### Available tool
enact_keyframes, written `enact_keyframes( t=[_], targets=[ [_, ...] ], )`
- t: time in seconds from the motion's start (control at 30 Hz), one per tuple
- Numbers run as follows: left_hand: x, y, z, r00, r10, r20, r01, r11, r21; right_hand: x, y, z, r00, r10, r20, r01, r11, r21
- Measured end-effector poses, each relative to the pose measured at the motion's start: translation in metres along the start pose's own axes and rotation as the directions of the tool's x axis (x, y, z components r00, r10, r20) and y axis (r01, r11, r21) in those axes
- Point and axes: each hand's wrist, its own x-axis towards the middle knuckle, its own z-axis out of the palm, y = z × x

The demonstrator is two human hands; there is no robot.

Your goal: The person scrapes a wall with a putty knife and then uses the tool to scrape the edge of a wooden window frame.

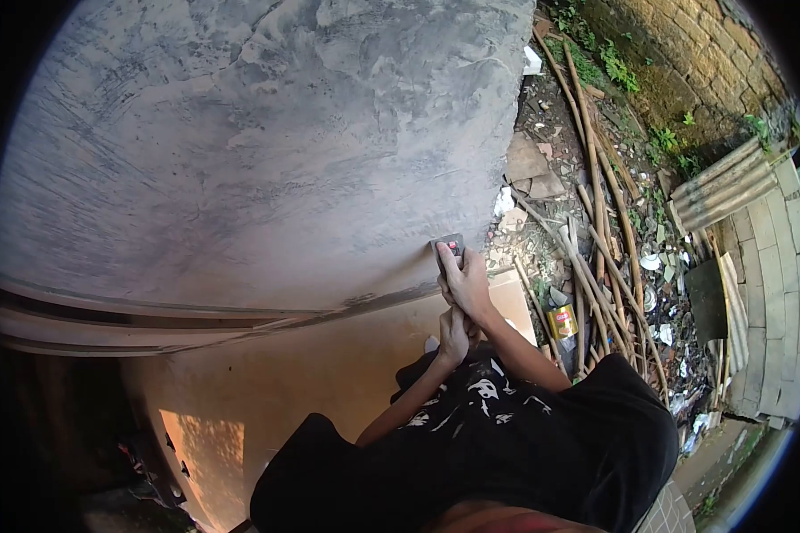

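My right hand is closed round a small dark block with a red mark on it, the thumb lying along its face. The block is right at the grey plastered wall, near its right edge and low down. Just below, my left hand is closed beside the right wrist, its fingers curled; I cannot tell what is in it. The wall's surface is rough and streaked, with lighter and darker patches.
A smooth tan surface lies below the wall's lower ledge. To the right, bamboo poles, rubble and a yellow tin cover the ground. Beyond them stand a mossy brick wall, corrugated sheets and stacked pale blocks.
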Motion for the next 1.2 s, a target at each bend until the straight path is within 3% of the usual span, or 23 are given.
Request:
enact_keyframes(
  t=[0.2, 0.4, 0.63, 0.73, 0.8, 0.93, 0.97, 1.03, 1.1, 1.2],
  targets=[
    [0.000, -0.004, 0.000, 0.997, -0.048, -0.061, 0.047, 0.999, -0.028, -0.002, -0.002, -0.004, 1.000, 0.006, 0.000, -0.006, 1.000, -0.020],
    [-0.002, 0.006, 0.006, 0.999, -0.043, -0.013, 0.042, 0.999, -0.025, 0.001, 0.000, -0.008, 1.000, 0.008, 0.023, -0.009, 0.999, 0.041],
    [-0.001, 0.000, 0.009, 0.995, -0.084, -0.054, 0.084, 0.996, -0.019, 0.003, 0.005, -0.011, 1.000, -0.019, -0.012, 0.018, 0.999, -0.030],
    [0.000, -0.004, 0.009, 0.998, -0.032, -0.046, 0.032, 0.999, -0.013, 0.005, 0.005, -0.009, 1.000, -0.015, -0.024, 0.014, 0.999, -0.049],
    [0.005, -0.005, 0.011, 0.989, 0.140, -0.048, -0.136, 0.987, 0.081, 0.006, -0.001, -0.007, 0.998, -0.058, -0.028, 0.056, 0.995, -0.086],
    [0.010, -0.013, 0.009, 0.988, 0.143, -0.049, -0.141, 0.989, 0.048, 0.009, 0.008, -0.006, 0.982, -0.177, -0.059, 0.166, 0.973, -0.163],
    [0.010, -0.016, 0.008, 0.989, 0.140, -0.041, -0.137, 0.989, 0.057, 0.008, 0.011, -0.009, 0.982, -0.177, -0.060, 0.165, 0.973, -0.164],
    [0.010, -0.011, 0.006, 0.988, 0.151, -0.035, -0.148, 0.986, 0.071, 0.008, 0.010, -0.010, 1.000, 0.007, -0.016, -0.007, 1.000, -0.016],
    [0.005, -0.003, 0.011, 0.999, 0.041, -0.034, -0.042, 0.999, -0.027, 0.009, -0.003, -0.008, 1.000, -0.022, 0.001, 0.022, 1.000, -0.022],
    [0.006, 0.013, 0.013, 0.997, 0.077, -0.024, -0.077, 0.997, -0.016, 0.004, -0.013, -0.004, 0.998, -0.066, -0.001, 0.065, 0.995, -0.073]
  ],
)
